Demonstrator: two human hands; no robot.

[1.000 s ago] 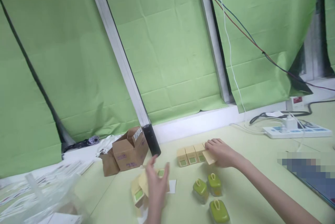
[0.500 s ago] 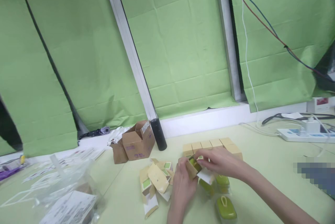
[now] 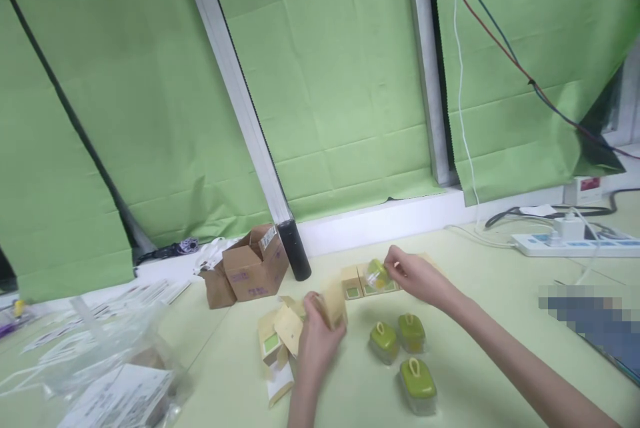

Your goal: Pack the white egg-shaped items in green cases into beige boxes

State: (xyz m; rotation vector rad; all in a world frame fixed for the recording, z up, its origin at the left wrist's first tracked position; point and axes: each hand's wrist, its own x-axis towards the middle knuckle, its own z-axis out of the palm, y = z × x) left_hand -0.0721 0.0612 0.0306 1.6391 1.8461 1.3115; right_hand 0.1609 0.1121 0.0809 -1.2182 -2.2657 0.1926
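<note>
Tub (image 3: 373, 279) — in R hand (image 3: 413, 275), prob. by grn lid (image 3: 379, 269)

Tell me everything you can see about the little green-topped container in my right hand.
The container is small, with a yellowish-green top and a clear, plastic-looking body showing a yellowish patch. Motion blur hides finer details, including whether its top has a loop. It looks tilted, its clear part towards the picture's lower left. The fingers of the right hand pinch it on the green side. It appears held up, overlapping the row of tan boxes in this view.
</note>
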